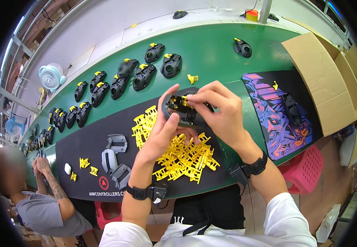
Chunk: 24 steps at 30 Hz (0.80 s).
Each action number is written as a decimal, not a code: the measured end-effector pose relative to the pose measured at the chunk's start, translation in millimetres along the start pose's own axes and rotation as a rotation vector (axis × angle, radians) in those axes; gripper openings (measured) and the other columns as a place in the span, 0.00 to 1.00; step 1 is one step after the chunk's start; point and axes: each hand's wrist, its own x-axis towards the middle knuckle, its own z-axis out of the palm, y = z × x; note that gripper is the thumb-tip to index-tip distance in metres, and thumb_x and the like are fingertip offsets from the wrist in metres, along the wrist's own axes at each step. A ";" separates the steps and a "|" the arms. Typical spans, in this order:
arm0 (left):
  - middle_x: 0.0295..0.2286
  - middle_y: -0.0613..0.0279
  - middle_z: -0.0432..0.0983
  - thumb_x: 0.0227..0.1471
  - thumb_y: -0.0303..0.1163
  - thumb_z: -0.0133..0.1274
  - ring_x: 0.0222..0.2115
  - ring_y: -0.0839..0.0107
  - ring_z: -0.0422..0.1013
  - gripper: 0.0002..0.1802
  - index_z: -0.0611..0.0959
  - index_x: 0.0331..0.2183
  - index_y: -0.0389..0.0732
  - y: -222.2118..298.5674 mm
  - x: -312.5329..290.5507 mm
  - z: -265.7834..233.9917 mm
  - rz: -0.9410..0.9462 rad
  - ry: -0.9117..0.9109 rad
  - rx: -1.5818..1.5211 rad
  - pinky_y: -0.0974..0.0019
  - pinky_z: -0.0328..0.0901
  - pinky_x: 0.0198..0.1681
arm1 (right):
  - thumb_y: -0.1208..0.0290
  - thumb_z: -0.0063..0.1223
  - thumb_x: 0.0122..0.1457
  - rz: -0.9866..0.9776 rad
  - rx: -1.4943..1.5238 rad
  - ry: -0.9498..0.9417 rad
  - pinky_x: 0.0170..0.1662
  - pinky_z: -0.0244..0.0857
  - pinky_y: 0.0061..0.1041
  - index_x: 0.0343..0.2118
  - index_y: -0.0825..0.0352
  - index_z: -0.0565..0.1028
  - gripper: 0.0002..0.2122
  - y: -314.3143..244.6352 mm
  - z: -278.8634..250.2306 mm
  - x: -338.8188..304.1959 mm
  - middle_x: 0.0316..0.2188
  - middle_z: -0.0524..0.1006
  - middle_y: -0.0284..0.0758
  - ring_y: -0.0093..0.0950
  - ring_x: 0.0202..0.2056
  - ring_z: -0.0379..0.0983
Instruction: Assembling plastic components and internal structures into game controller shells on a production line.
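Over the dark desk mat (77,148), my left hand (158,138) grips a black plastic shell (192,118) with its hollow inside facing up. My right hand (224,110) pinches a small yellow plastic clip (184,100) at the shell's upper part; the fingertips partly cover it. Beneath my hands lies a heap of yellow plastic clips (182,162), spreading up behind my left wrist. Left of the heap are grey curved plastic pieces (110,159). Several loose yellow clips (83,163) lie farther left by a small white object (67,168).
Rows of black shells with yellow clips (144,77) stand on the green table (211,41). Another shell (243,48) sits far right. A patterned mat (275,119) holds a dark part, beside a cardboard box (322,82). A co-worker (48,212) works at left; a pink stool (304,171) stands at right.
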 end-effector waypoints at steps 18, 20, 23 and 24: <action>0.50 0.55 0.69 0.64 0.67 0.28 0.28 0.74 0.75 0.47 0.42 0.70 0.45 -8.4 1.4 0.5 -0.009 0.110 0.070 0.74 0.67 0.24 | 0.78 0.55 0.63 0.554 0.845 -0.506 0.48 0.63 0.18 0.43 0.66 0.70 0.08 10.8 -8.4 0.1 0.40 0.71 0.25 0.15 0.43 0.67; 0.55 0.53 0.65 0.63 0.68 0.28 0.44 0.68 0.69 0.48 0.45 0.69 0.42 -0.3 0.1 6.9 -0.048 0.140 0.083 0.69 0.66 0.40 | 0.78 0.56 0.62 0.603 0.924 -0.511 0.48 0.63 0.18 0.43 0.65 0.70 0.08 12.7 -7.1 0.9 0.40 0.71 0.25 0.15 0.42 0.67; 0.60 0.52 0.61 0.62 0.68 0.28 0.59 0.63 0.63 0.50 0.49 0.68 0.37 -2.9 1.5 8.5 -0.068 0.192 0.072 0.65 0.66 0.56 | 0.77 0.58 0.61 0.607 0.940 -0.546 0.44 0.63 0.18 0.41 0.64 0.69 0.09 16.3 -3.3 -1.0 0.39 0.70 0.24 0.14 0.41 0.67; 0.61 0.53 0.61 0.62 0.69 0.28 0.60 0.64 0.63 0.50 0.50 0.68 0.37 -0.7 3.0 9.6 -0.081 0.184 0.039 0.65 0.66 0.56 | 0.77 0.58 0.61 0.619 0.965 -0.542 0.44 0.64 0.18 0.40 0.64 0.69 0.09 16.6 -2.6 -0.4 0.38 0.71 0.25 0.14 0.40 0.67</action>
